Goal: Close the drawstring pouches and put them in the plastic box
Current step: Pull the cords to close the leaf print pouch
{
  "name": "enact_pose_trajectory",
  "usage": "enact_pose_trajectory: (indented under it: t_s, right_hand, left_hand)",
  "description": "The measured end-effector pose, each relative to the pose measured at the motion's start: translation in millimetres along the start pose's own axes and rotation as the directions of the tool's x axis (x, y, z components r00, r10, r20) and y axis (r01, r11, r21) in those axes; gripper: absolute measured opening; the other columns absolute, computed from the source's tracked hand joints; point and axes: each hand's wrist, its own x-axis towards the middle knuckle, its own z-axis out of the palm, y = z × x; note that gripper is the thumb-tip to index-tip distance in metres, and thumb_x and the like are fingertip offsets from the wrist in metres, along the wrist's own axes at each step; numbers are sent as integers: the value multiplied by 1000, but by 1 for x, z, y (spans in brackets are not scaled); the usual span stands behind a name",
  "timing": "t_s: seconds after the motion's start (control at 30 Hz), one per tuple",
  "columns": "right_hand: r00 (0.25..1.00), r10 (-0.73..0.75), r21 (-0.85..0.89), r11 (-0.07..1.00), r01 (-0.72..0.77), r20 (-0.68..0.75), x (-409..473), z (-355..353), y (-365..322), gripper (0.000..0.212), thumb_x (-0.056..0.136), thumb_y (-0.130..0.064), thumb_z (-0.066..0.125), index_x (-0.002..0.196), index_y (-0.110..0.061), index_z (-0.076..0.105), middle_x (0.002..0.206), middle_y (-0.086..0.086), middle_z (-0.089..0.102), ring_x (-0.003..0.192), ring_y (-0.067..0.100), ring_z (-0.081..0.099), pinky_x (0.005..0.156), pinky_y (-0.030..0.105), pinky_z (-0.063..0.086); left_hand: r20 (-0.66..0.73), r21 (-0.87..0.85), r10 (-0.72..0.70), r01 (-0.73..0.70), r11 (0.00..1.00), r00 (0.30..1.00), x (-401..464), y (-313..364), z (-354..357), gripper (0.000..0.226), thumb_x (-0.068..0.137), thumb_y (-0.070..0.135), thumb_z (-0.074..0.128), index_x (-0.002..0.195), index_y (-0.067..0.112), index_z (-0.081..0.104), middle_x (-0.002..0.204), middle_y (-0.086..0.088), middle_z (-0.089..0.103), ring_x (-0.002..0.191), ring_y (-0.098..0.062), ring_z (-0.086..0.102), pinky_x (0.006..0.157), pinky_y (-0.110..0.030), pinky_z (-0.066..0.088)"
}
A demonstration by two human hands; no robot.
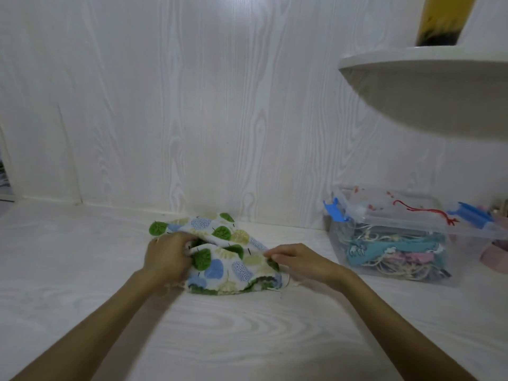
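A white drawstring pouch [228, 268] printed with green, blue and beige trees lies on the white table, on top of a second pouch [211, 226] of the same print behind it. My left hand [167, 257] grips the front pouch's left edge with curled fingers. My right hand [297, 258] pinches its right edge near the cord. The clear plastic box [395, 259] with blue latches stands at the right and holds several closed pouches and their cords. Its clear lid [412, 215] lies across the top, a red cord on it.
A white wood-grain wall runs close behind the pouches. A rounded white shelf [428, 86] juts out overhead at the upper right with a yellow and black thing on it. A pink container [494, 254] sits right of the box.
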Motion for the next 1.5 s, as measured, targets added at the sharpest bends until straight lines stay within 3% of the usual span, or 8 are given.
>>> enact_pose_trajectory:
  t_s: [0.13, 0.33, 0.43, 0.73, 0.97, 1.13, 1.23, 1.5]
  right_hand:
    - [1000, -11, -202, 979, 10, -5, -26, -10, 25, 37, 91, -29, 58, 128, -26, 53, 134, -6, 51, 114, 8, 49, 95, 19, 37]
    - [999, 19, -480, 876, -36, -42, -38, 17, 24, 43, 84, -44, 62, 121, -22, 55, 130, 1, 44, 126, 23, 38, 100, 30, 33]
    - [945, -131, -443, 897, -16, -301, -39, 34, 28, 27, 83, -43, 63, 88, -17, 64, 97, 0, 54, 95, 19, 54, 72, 30, 44]
    - [904, -244, -432, 899, 75, -350, -82, 12, 30, 32, 84, -34, 68, 55, -27, 57, 54, -10, 54, 54, 7, 48, 55, 28, 37]
    - [780, -165, -447, 880, -160, -604, -107, -35, 52, 51, 85, -26, 67, 48, -16, 34, 45, -1, 33, 45, 13, 33, 46, 27, 22]
    - [902, 175, -465, 808, -361, -396, -90, -18, 45, 19, 84, -30, 67, 79, -13, 60, 87, 7, 62, 79, 21, 60, 59, 29, 42]
    - [938, 323, -387, 854, -348, -128, -95, -25, 17, 58, 81, -32, 72, 130, -15, 46, 128, 7, 51, 96, 19, 57, 72, 24, 48]
    - [995, 13, -509, 859, -59, -94, -80, 48, -44, 43, 81, -49, 65, 114, -23, 61, 113, -5, 58, 107, 18, 57, 84, 31, 46]
  left_hand:
    - [159, -318, -68, 116, 941, 985, -32, -20, -33, 51, 81, 56, 56, 122, 26, 59, 130, 4, 59, 109, -16, 58, 94, -34, 43]
    - [305, -58, -99, 122, 991, 947, -122, 22, -50, 62, 63, 83, 46, 91, 28, 53, 90, 14, 62, 79, -6, 58, 73, -28, 47]
    - [233, 77, -71, 55, 995, 970, -147, 39, -39, 57, 68, 78, 55, 95, 28, 44, 90, 15, 54, 76, -6, 51, 61, -24, 40]
    - [121, 211, 163, -186, 960, 979, -146, 9, -53, 35, 85, 59, 54, 75, 27, 63, 72, 14, 65, 67, -6, 59, 57, -20, 39]
    - [-195, 282, -60, 115, 952, 979, -132, -48, -89, 26, 81, 54, 63, 74, 30, 70, 76, 7, 66, 70, -17, 57, 58, -26, 35]
    - [7, 319, -205, 192, 928, 979, -123, -44, -72, 20, 85, 47, 62, 90, 29, 68, 98, 5, 69, 89, -20, 62, 69, -26, 42]
    - [130, 311, -257, 207, 928, 958, -131, -30, -80, 47, 82, 46, 65, 126, 33, 52, 128, 11, 57, 114, -16, 55, 86, -29, 44]
    - [155, 6, -1, 0, 1000, 988, -175, 65, -31, 27, 97, 34, 37, 91, 23, 61, 97, 3, 62, 92, -22, 60, 77, -34, 48]
